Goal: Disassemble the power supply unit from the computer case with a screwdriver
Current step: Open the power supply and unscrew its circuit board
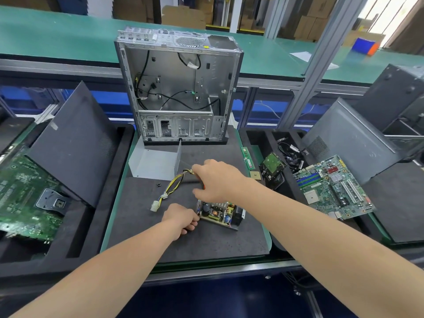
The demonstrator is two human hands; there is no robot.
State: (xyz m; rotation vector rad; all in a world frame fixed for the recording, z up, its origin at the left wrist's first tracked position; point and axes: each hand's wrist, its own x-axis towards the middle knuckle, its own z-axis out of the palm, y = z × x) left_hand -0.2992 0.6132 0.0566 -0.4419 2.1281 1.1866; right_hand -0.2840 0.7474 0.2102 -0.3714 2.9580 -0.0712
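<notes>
Bare power supply board (218, 213) flat, open case (179, 88) upright

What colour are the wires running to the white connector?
The wires are yellow and black; head view.

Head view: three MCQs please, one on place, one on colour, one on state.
1. The power supply board lies: A in a side tray; B on the foam mat before the computer case; C on a motherboard.
2. The connector ending the loose cable bundle is: A white; B red; C blue.
3. The computer case is: A lying flat; B closed; C upright, side open.
Key: 1B, the board rests on the dark mat; 2A, the plug is white plastic; 3C, its inner wall and cables show.
</notes>
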